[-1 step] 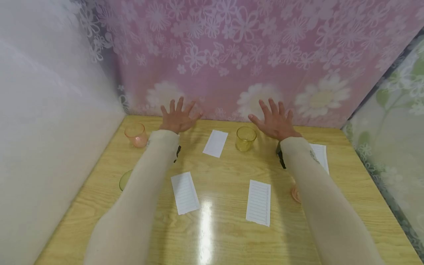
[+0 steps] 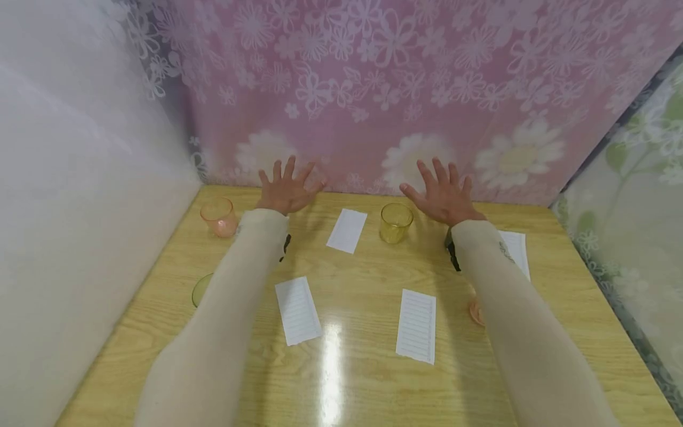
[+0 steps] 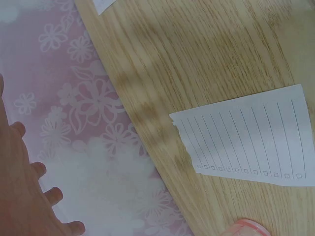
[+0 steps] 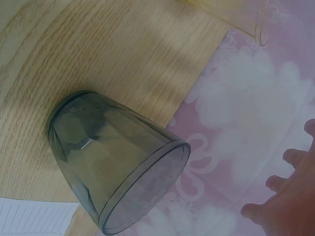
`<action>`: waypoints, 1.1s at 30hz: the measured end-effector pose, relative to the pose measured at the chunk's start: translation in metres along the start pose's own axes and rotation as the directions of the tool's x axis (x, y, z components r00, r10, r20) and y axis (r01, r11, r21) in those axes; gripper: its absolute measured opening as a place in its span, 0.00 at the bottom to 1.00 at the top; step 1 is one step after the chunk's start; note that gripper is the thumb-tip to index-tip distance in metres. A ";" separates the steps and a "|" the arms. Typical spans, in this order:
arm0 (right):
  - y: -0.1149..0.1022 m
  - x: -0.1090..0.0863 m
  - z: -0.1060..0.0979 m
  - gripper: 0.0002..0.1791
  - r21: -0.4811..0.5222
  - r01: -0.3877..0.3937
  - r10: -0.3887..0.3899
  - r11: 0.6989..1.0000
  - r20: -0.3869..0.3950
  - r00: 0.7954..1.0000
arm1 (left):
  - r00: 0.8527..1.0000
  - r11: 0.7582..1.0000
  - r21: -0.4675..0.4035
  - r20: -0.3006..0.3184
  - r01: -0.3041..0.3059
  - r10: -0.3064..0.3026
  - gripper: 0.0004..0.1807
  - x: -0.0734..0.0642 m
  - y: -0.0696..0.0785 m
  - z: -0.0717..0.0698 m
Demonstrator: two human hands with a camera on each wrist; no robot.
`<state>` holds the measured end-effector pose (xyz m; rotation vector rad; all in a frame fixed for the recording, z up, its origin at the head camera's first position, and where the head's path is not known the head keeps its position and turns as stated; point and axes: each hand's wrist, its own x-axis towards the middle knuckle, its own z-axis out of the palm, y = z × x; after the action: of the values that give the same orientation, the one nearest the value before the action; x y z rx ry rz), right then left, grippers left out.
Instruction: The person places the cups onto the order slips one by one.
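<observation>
- Head view: left sleeve (image 2: 210,332) hides most of green glass (image 2: 200,291).
- Right sleeve (image 2: 525,320) covers part of peach glass (image 2: 475,312) and far-right sheet (image 2: 519,252).
- Left wrist: left hand (image 3: 24,191), pink cup (image 3: 246,228) cropped.
- Right wrist: right hand (image 4: 294,204), yellow cup (image 4: 234,11) cropped.
- Sheet print too small, head view.

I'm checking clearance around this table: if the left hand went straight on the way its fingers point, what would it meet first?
Most likely the pink flowered backdrop behind the table; nothing shows between it and the left hand. Whether any gap remains is unclear.
</observation>
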<state>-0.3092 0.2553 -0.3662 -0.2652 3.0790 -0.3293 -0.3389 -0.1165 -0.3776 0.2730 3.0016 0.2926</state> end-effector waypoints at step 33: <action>-0.023 -0.003 -0.008 0.55 0.074 0.118 -0.114 0.990 -0.047 0.992 | 0.989 0.986 -0.095 0.039 -0.136 0.140 0.43 -0.032 -0.043 -0.037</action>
<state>-0.3025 0.2355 -0.3531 -0.4413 3.0905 -0.4615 -0.3196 -0.1706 -0.3466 0.4725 2.9195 0.4298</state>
